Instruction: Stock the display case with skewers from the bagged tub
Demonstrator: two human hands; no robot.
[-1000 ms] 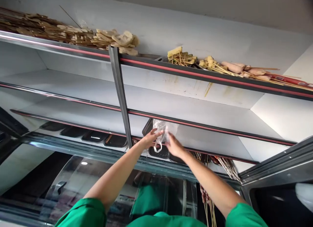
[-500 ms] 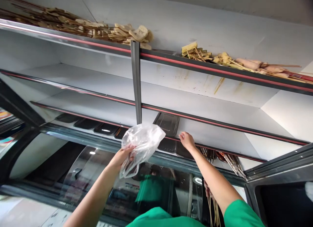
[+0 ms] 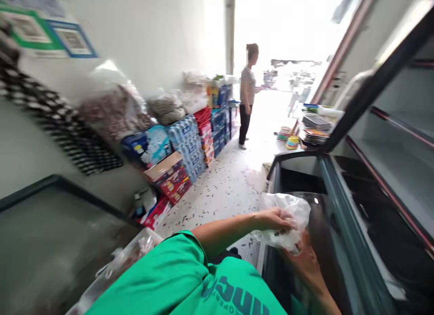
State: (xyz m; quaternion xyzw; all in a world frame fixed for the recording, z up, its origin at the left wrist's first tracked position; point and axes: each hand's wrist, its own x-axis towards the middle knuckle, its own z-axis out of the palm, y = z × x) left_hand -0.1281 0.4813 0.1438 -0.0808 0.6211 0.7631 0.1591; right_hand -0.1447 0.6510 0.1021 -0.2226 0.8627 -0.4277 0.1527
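Observation:
A thin see-through plastic bag [image 3: 295, 209] hangs crumpled in front of me, over the edge of the glass display case [image 3: 325, 242]. My left hand [image 3: 275, 219] reaches across from the left with its fingers closed on the bag. From below, my right hand [image 3: 306, 255] meets the bag's lower side, its fingers bent against the plastic and partly covered by it. No contents show inside the bag.
Several stacked cartons and bottle packs [image 3: 190, 147] line the left wall. A person in a striped top [image 3: 248, 86] stands by the bright doorway. Magazines [image 3: 317, 125] are piled beyond the case, whose shelves [image 3: 396, 170] rise at right. A bin with bags [image 3: 118, 260] sits at lower left.
The view has swung left from the skewer shelves toward the doorway. My right hand, earlier a loose fist apart from the bag, is now at the bag beside my left hand.

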